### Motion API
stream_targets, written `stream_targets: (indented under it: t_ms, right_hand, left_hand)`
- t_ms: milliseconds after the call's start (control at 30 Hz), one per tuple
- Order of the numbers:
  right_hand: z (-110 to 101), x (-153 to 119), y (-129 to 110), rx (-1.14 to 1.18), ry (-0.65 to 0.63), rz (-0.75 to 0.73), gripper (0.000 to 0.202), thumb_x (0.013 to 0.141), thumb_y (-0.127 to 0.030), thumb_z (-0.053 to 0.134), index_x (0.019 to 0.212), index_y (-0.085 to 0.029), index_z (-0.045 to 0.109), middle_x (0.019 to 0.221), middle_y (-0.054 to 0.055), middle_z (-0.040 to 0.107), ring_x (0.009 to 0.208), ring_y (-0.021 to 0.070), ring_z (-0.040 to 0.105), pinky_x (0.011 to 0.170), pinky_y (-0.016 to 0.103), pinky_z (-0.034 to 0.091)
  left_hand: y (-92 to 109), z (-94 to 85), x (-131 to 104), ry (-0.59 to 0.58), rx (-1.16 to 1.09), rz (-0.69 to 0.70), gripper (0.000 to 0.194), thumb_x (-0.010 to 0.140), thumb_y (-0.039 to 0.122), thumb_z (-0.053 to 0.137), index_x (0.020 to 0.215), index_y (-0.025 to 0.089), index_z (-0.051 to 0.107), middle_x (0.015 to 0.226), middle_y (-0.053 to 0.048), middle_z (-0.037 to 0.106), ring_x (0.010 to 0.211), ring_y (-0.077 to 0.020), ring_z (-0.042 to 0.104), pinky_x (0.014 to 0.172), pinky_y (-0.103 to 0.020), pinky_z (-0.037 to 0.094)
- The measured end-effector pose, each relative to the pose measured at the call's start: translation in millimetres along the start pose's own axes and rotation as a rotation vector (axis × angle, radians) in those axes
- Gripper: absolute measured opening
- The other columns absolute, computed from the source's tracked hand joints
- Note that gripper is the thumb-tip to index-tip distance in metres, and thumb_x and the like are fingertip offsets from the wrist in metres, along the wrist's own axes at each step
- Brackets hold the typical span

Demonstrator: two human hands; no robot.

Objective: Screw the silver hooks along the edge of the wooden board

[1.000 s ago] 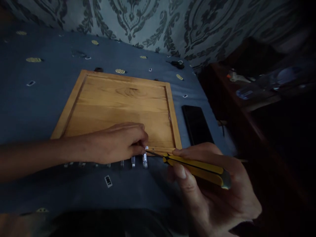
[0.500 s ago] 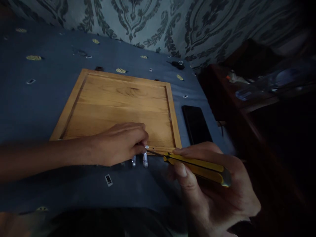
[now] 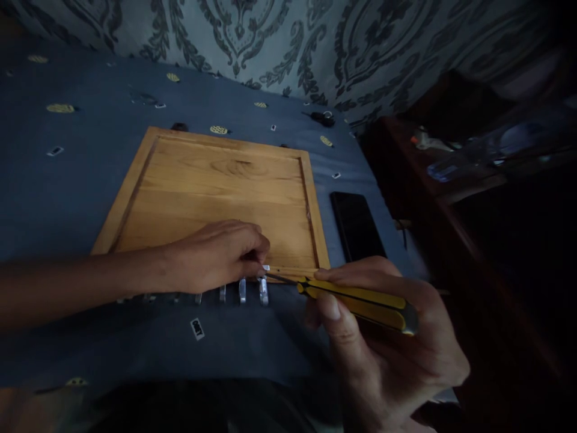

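Observation:
A framed wooden board lies on a blue patterned cloth. Along its near edge stick out several small metal pieces. My left hand rests over the near edge, fingertips pinched together beside the rightmost metal piece; what they hold, if anything, is hidden. My right hand is wrapped round the yellow and black handle of a screwdriver. The thin shaft points left, and its tip reaches the fingertips of my left hand at the board's near edge.
Right of the board lies a black phone. Black keys or a small fob sit near the patterned wall. A dark reddish wooden ledge with a clear plastic item stands at the right.
The screwdriver and my right hand have shifted very slightly up and left. My left hand has lifted a little, showing more metal pieces below it.

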State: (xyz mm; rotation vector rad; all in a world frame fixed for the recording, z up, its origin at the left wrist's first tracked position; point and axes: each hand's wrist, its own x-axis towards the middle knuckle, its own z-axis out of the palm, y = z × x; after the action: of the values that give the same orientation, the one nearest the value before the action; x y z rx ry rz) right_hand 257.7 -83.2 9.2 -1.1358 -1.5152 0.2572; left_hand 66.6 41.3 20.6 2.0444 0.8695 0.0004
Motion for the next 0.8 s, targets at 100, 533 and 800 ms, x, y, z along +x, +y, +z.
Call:
stream_targets:
  t_ms: [100, 533, 800]
  right_hand:
    - [-0.3, 0.8, 0.4, 0.002, -0.002, 0.009, 0.019, 0.095, -0.009, 0.080, 0.108, -0.021, 0.075, 0.092, 0.003, 0.077, 0.067, 0.0166, 0.071, 0.055, 0.034, 0.061]
    - [1.2, 3.8, -0.9, 0.016, 0.010, -0.013, 0.019, 0.095, -0.008, 0.080, 0.107, -0.021, 0.074, 0.089, 0.001, 0.076, 0.064, 0.0148, 0.069, 0.054, 0.031, 0.059]
    - [0.1, 3.5, -0.8, -0.027, 0.005, -0.003, 0.017, 0.096, -0.012, 0.079, 0.107, -0.023, 0.073, 0.086, 0.002, 0.076, 0.061, 0.0170, 0.068, 0.050, 0.034, 0.056]
  left_hand:
    - [-3.4, -0.1, -0.1, -0.010, -0.015, 0.037, 0.015, 0.102, 0.021, 0.072, 0.088, 0.019, 0.069, 0.098, 0.001, 0.070, 0.092, -0.0164, 0.064, 0.083, -0.030, 0.044]
    - [-17.3, -11.4, -3.8, -0.011, -0.061, 0.119, 0.016, 0.097, 0.009, 0.061, 0.092, 0.018, 0.073, 0.102, -0.001, 0.071, 0.090, -0.0161, 0.067, 0.079, -0.026, 0.047]
    - [-10.5, -9.3, -4.2, -0.010, 0.067, 0.191, 0.017, 0.104, 0.009, 0.061, 0.094, 0.018, 0.071, 0.099, 0.000, 0.069, 0.089, -0.0146, 0.065, 0.079, -0.026, 0.044]
